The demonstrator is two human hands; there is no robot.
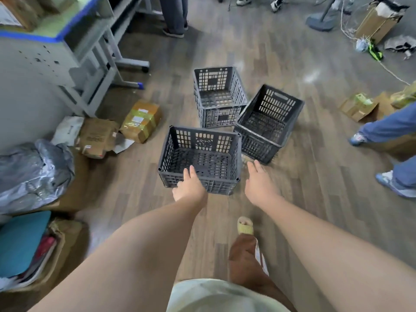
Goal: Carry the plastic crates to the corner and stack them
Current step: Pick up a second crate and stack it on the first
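- Nearest to you, both bare arms stretch forward and down over a wooden floor [315,143], with one sandalled foot [245,225] stepping ahead between them.
- Your left hand [190,188] has straight, relaxed fingers laid over the near rim of the closest crate [200,158]; it is not yet curled round anything.
- Your right hand [258,183] is open too, fingers spread, hanging just beside that crate's right near corner and gripping nothing.
- That closest crate is grey, slotted plastic, empty, standing upright on the floor.
- Just behind it sit a darker crate [269,123] to the right, turned at an angle, and a third grey crate [219,95] furthest back; all three cluster close together, none stacked.
- This looks like the start of the first pickup: the next move likely calls for closing both hands on opposite rims, then lifting level.
- To your left lie taped cardboard boxes [140,120] with labels too blurred to read, beneath a grey table [67,37].
- Further off, other people's legs and shoes edge the scene.
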